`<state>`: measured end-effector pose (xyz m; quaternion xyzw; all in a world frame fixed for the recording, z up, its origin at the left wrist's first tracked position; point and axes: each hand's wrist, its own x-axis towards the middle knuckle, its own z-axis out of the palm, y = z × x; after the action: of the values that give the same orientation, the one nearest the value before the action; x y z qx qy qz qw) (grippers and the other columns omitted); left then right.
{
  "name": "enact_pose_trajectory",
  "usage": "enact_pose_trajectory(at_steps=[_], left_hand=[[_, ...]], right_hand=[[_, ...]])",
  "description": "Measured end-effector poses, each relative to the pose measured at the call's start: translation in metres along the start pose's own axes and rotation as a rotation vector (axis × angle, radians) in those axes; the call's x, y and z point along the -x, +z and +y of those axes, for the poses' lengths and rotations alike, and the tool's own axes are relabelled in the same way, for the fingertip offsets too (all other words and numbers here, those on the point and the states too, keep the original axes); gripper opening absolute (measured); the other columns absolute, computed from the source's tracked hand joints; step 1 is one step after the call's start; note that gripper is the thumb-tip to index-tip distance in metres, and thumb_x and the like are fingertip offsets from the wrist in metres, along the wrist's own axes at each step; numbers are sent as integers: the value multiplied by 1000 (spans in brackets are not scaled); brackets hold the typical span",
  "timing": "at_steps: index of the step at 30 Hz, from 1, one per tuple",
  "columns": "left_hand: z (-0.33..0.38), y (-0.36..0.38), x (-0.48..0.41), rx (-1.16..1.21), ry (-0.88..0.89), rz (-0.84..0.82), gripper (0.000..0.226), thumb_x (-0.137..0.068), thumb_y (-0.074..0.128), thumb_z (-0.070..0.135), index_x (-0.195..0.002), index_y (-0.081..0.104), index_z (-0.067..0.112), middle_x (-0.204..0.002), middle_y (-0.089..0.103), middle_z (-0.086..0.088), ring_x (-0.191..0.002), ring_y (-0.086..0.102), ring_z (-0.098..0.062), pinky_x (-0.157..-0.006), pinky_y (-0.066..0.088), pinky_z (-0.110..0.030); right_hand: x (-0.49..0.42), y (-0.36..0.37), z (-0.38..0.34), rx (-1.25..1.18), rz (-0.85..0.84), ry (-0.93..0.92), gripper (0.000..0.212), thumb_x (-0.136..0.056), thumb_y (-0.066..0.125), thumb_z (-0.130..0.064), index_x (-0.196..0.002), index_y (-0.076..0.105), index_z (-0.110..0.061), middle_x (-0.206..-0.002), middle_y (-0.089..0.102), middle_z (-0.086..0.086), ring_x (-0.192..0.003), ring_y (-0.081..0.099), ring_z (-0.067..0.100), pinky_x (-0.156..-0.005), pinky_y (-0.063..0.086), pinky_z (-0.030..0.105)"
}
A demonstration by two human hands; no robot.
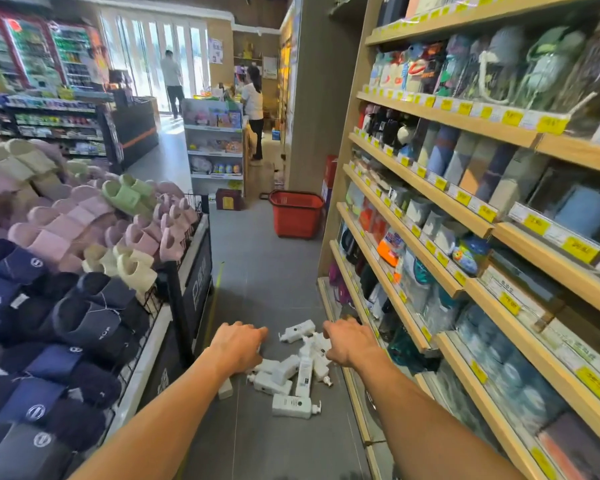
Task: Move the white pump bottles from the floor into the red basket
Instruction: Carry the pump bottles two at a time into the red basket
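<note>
The white pump bottles [302,368] lie in a loose heap on the grey floor [257,271], in the aisle at the foot of the wooden shelves [430,188]. Most lie on their sides, crossing and touching one another. One bottle [291,406] lies a little apart on the near side and another [297,331] at the far edge.

Both hands hang low over the heap, backs up. The left hand [238,348] has its fingers loosely bent and slightly apart, and no bottle shows in it. The right hand [349,344] curls its fingers down toward the top of the pile. Its palm is hidden, so I cannot tell whether it already holds a bottle.

The bottles look like stiff, smooth plastic. If full they probably have some weight, and the flat sides may be slippery. The pump heads are thin and likely the weakest part, so the body is the safer place to take hold, with the fingers wrapped round its middle. Lifting one from the tangle may roll its neighbours.

The red basket [295,220] stands upright on the floor well down the aisle, close to the end of the shelves and far from the heap. Nothing shows above its rim, and its bottom is hidden from here. So each load seems to need a carry along the aisle. A bin of slippers [84,220] borders the aisle on the left.
</note>
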<state>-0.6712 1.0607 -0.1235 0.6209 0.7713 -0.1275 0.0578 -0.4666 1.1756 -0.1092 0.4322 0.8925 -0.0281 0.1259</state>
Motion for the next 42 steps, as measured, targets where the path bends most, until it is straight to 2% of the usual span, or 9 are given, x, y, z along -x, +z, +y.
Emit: enact_pose_trajectory(at_steps=[9, 16, 21, 27, 32, 42], left_hand=[[-35, -13, -63, 9, -58, -15, 40, -95, 52, 39, -134, 49, 27, -130, 60, -2, -122, 53, -28, -100, 43, -44], [-48, -28, -109, -8, -75, -8, 47, -96, 52, 49, -138, 47, 28, -130, 59, -1, -124, 52, -28, -100, 42, -44], [-52, -27, -145, -24, -46, -40, 43, -97, 52, 43, -137, 47, 28, -130, 59, -1, -124, 53, -27, -99, 42, -44], [-79, -29, -201, -25, -11, -47, 43, -97, 52, 44, -136, 47, 28, -131, 58, -2, -124, 53, -28, -100, 43, -45], [-109, -31, -242, -21, 4, -25, 44, -96, 53, 42, -137, 47, 28, -132, 59, -2, -124, 54, -28, -98, 44, -45], [-133, -28, -322, 0, 47, -66, 43, -97, 50, 38, -139, 46, 28, -133, 57, -3, -124, 52, -29, -97, 42, -44]], right_hand=[[-86, -24, 20, -6, 30, -43, 44, -95, 65, -39, -133, 51, -22, -135, 58, 7, -127, 50, 32, -103, 40, 48], [-147, -30, 35, -21, 29, -75, 40, -96, 64, -33, -132, 51, -21, -133, 59, 8, -125, 52, 33, -100, 40, 47], [-191, -27, 39, -33, 21, -80, 40, -94, 64, -32, -131, 53, -22, -134, 60, 8, -125, 53, 32, -99, 41, 45], [-244, -25, 41, -63, -30, -41, 43, -93, 68, -41, -129, 52, -21, -133, 60, 7, -125, 53, 31, -100, 43, 46], [-278, -34, 38, -63, -30, -9, 40, -92, 65, -33, -130, 53, -22, -132, 62, 5, -124, 54, 31, -98, 44, 45], [-343, -32, 44, -68, -82, 29, 38, -93, 66, -37, -126, 54, -24, -126, 64, 5, -120, 56, 30, -99, 44, 46]])
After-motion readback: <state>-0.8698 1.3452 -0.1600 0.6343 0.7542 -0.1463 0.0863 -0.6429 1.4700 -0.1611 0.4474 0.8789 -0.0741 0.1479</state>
